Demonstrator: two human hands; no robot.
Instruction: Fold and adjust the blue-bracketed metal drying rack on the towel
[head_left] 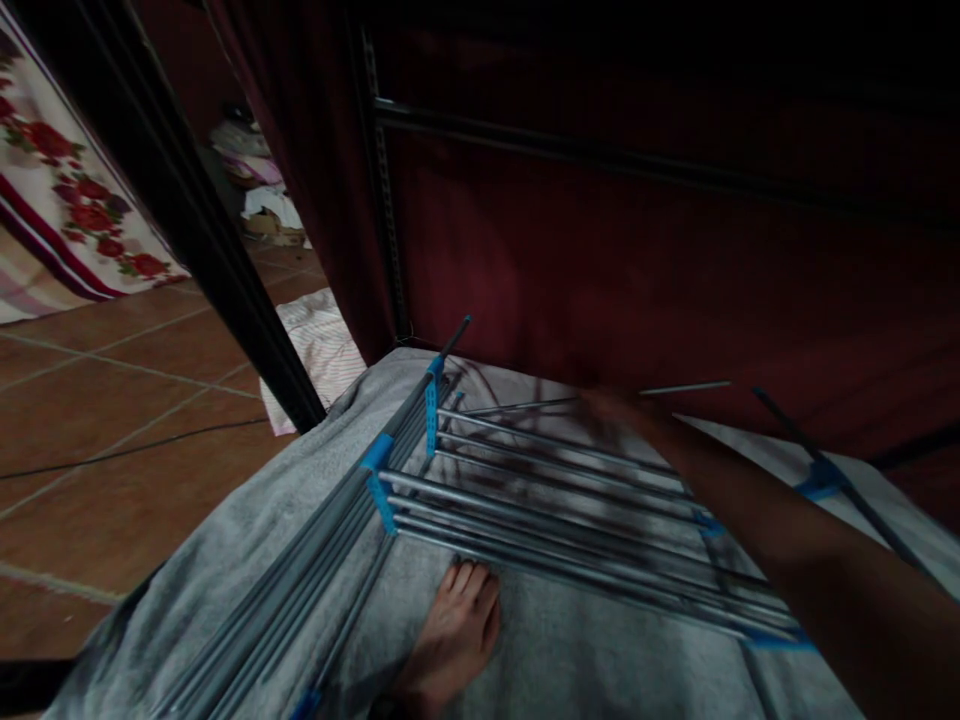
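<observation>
Grey metal tubes with blue plastic joints form a folding rack [540, 505] lying across the middle and lower part of the frame, on a rumpled grey blanket [225, 560]. What may be a cardboard box [279, 236] shows at the foot of a heap of cloths [251, 160], upper left. From the lower right, the forearm crosses over the rack's right side; the right hand [609, 405] is at the far tubes, blurred and dark, so I cannot tell whether its fingers are apart or closed on a rod. A bare foot [454, 630] rests on the blanket at bottom centre, just beside the nearest tubes. Dark red curtain [645, 280] and a metal bar [525, 140] close off the back. At left, a black post [202, 230] slants down to the blanket's edge; beyond it lie tiled floor [45, 530], a cable [150, 443] and a striped cloth [319, 340].
</observation>
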